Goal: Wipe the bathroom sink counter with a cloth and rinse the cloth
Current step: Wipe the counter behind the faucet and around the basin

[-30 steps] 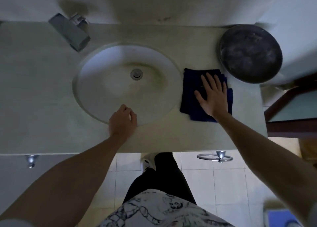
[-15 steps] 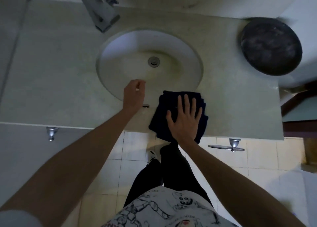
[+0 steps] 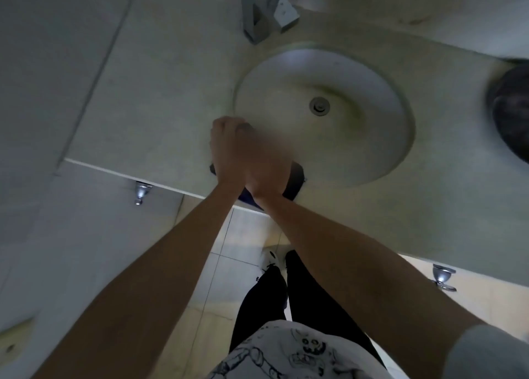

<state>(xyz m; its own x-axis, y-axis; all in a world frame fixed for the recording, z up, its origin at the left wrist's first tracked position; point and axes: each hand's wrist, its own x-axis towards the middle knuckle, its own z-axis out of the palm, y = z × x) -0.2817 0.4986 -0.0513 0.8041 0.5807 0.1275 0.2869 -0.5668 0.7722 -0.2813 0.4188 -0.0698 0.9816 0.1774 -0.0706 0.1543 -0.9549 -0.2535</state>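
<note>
The dark blue cloth [image 3: 295, 178] lies on the pale counter [image 3: 160, 92] at its front edge, left of the front of the round sink basin [image 3: 357, 75]. Only its edges show from under my hands. My right hand [image 3: 267, 164] presses on the cloth and is blurred by motion. Close against it on the left, my left hand [image 3: 226, 141] has its fingers curled at the basin's rim. I see nothing held in the left hand.
A grey metal faucet [image 3: 260, 9] stands behind the basin, and the drain [image 3: 319, 106] sits in the basin's middle. A dark round dish [image 3: 512, 109] is at the counter's far right. Two metal knobs [image 3: 140, 191] [image 3: 442, 275] stick out below the counter edge.
My right hand has slid the cloth leftward along the front of the counter, from right of the basin to its front left. The view has swung left, and my two hands now touch.
</note>
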